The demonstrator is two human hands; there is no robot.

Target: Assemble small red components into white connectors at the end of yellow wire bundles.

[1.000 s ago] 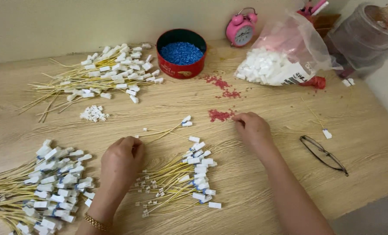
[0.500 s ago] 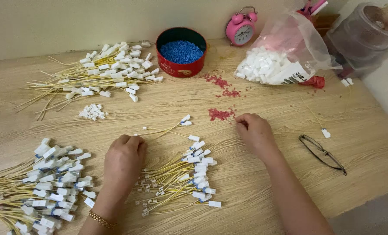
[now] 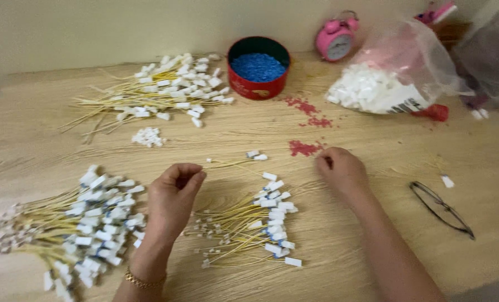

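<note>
Your left hand [image 3: 174,193] is curled, fingertips pinched together by the end of a yellow wire [image 3: 232,163] on the wooden table [image 3: 372,246]; can't tell if it grips it. Your right hand [image 3: 342,170] is loosely closed beside the red beads [image 3: 304,148], contents not visible. The wire bundle [image 3: 249,223] lies between your hands.

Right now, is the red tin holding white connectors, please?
No, the red tin is filled with small blue pieces; white connectors fill the plastic bag.
</note>
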